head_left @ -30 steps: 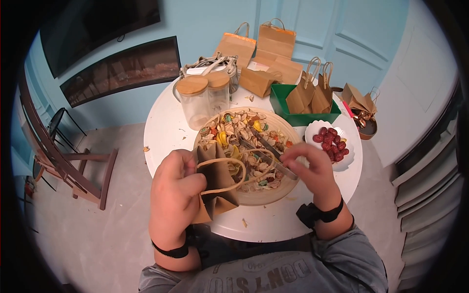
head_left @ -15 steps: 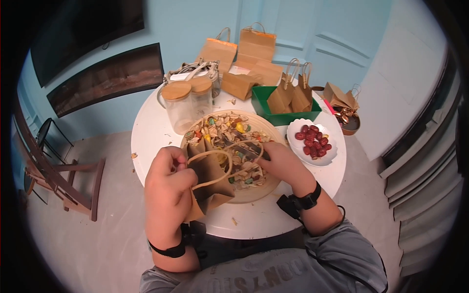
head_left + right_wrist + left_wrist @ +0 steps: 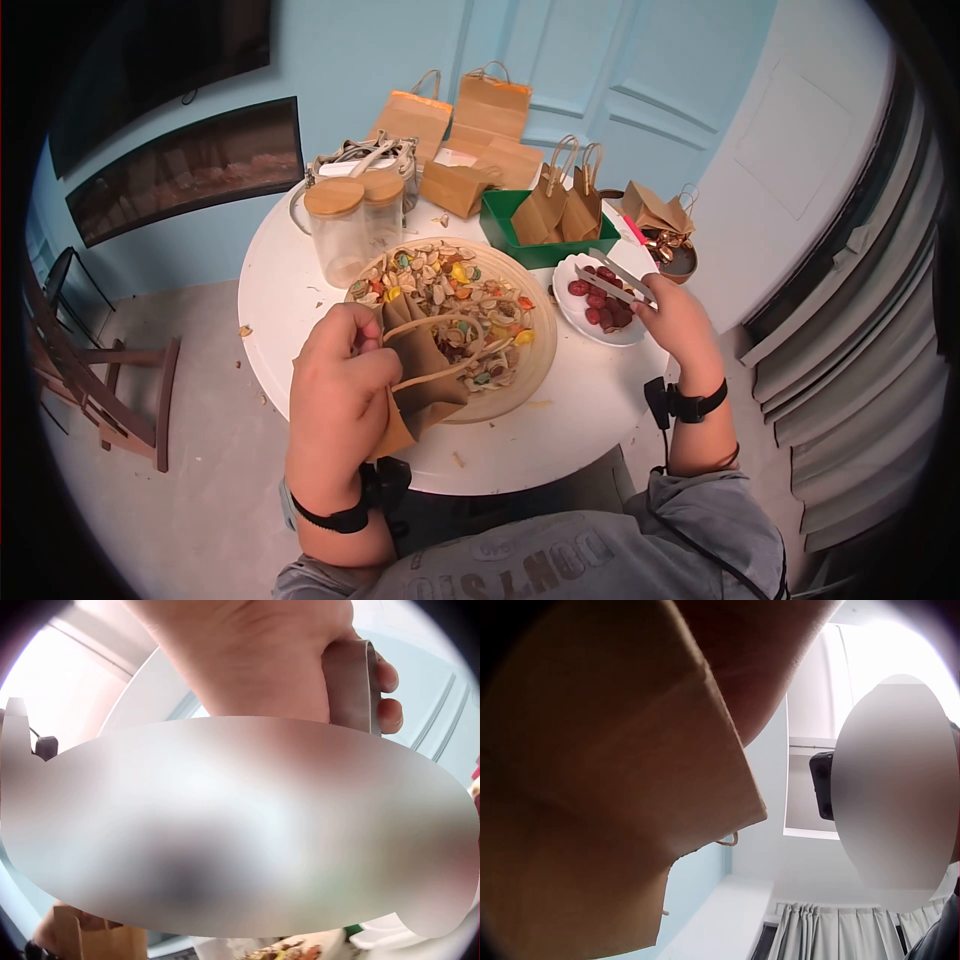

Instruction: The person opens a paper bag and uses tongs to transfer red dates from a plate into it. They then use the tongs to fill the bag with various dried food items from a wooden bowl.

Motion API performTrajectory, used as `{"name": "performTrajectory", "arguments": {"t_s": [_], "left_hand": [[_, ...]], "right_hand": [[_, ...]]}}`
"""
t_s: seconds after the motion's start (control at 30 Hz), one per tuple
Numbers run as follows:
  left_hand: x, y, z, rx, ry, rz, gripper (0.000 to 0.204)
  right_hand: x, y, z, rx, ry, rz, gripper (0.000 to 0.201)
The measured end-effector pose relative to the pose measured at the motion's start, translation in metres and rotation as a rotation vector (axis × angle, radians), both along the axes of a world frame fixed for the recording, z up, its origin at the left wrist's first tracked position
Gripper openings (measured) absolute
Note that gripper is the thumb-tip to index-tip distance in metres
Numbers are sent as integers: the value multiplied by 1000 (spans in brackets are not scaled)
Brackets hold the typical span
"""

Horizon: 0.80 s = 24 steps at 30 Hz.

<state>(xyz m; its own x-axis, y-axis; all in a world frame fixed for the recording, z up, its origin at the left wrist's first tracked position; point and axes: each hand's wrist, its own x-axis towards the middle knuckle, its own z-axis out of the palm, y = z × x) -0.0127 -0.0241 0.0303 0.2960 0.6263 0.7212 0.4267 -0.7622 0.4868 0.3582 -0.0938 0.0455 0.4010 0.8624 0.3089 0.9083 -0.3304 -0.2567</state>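
My left hand (image 3: 340, 390) grips the side of a small brown paper bag (image 3: 425, 375), held near the front edge of a round tray (image 3: 540, 365). The bag's mouth is open, and its two twisted handles stick out over the tray. Mixed dried pieces, pale, yellow, orange and green, fill the tray. In my right hand (image 3: 682, 328) is a pair of metal tongs (image 3: 622, 284), their tips over red dates (image 3: 606, 314) on a white scalloped plate (image 3: 566, 305). The right wrist view shows the tongs' bent end (image 3: 351, 686) in the grip; much of that view is blurred.
Two lidded clear jars (image 3: 338, 240) stand at the tray's back left, near a pale bag (image 3: 390, 155). Behind the plate, a green bin (image 3: 510, 245) holds small paper bags (image 3: 545, 212). Larger paper bags (image 3: 490, 105) stand at the back of the white table (image 3: 500, 460).
My right hand has taken the tongs from the tray and moved them right, over the dates. The left hand keeps its hold on the bag. The head view has shifted.
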Motion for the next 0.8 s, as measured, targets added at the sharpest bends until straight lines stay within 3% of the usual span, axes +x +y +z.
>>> {"name": "performTrajectory", "arguments": {"t_s": [0.07, 0.3, 0.63, 0.73, 0.8], "left_hand": [[1, 0, -1, 4, -5, -3, 9], [1, -2, 1, 7, 17, -6, 8], [2, 1, 0, 16, 11, 1, 8], [2, 2, 1, 18, 4, 4, 8], [0, 2, 0, 11, -1, -5, 9]], "right_hand": [[14, -1, 1, -144, -232, -48, 26], [45, 10, 0, -379, -333, -30, 22], [46, 13, -11, -409, -315, -2, 24], [47, 5, -13, -335, -305, -24, 23], [45, -3, -10, -154, -272, -8, 22]]}}
